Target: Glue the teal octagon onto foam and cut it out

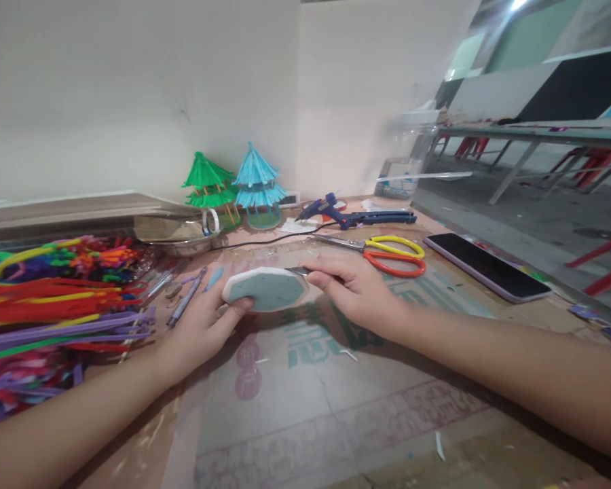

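My left hand (204, 322) grips a flat foam piece (265, 288), white at the edge and teal on top, holding it by its left side just above the table. My right hand (354, 285) is closed on a thin metal blade (299, 271) whose tip touches the right upper edge of the foam piece. Both forearms reach in from the bottom corners. The hands sit over a cardboard sheet (305, 380) with printed letters.
Piles of coloured pipe cleaners (56, 299) lie at the left. Yellow and red scissors (392, 255), a blue glue gun (346, 214) and a phone (486, 265) lie to the right and behind. Green (208, 183) and blue (257, 183) pavilion models stand by the wall.
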Tool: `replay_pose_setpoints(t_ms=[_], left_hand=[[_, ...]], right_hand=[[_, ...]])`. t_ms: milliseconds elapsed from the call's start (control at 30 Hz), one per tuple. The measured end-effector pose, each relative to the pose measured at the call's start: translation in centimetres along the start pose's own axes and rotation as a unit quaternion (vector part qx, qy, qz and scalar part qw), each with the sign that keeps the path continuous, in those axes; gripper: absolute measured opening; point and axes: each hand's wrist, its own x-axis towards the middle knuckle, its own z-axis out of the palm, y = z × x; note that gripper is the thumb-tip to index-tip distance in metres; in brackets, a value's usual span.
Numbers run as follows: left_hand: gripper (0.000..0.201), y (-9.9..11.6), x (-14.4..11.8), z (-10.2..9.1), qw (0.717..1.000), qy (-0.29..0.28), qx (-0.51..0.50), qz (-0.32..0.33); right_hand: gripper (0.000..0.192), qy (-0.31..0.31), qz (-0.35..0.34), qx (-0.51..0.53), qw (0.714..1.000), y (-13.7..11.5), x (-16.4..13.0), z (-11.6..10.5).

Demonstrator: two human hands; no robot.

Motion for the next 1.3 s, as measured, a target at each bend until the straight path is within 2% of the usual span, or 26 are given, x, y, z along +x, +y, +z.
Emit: replay_pose_setpoints(t_ms=[200,467,667,833,1000,1300], left_hand=[[0.034,0.15,0.03,0.0,1.0,0.007,0.001,0.003],[0.031,0.58,-0.11,-0.22,0.999,-0.019,-0.008,0.029],[0.031,0.33,-0.19,-0.17,0.999,-0.015,-0.004,0.038],[0.028,0.43,-0.15,-0.15,0.999,-0.012,-0.013,0.03],[0.027,0.46,-0.16,-0.09,0.999,-0.032,-0.038,0.016],[0.029,0.63,-0.06,-0.12,0.999,-0.003,-0.029,0.019]], right_hand=[[0.026,0.018,0.008,0.007,1.0,0.01,-0.02,0.15],[0.025,-0.008,-0.055,-0.031,0.998,-0.12,-0.16,-0.16],[0.025,-0.035,-0.042,-0.028,0.998,-0.37,-0.11,-0.44],[0.026,-0.025,-0.051,-0.017,0.998,-0.33,-0.11,-0.34],[0.029,-0.025,-0.03,-0.017,0.999,-0.47,-0.21,-0.14],[0.026,-0.004,-0.024,-0.015,1.0,-0.37,-0.17,-0.18]])
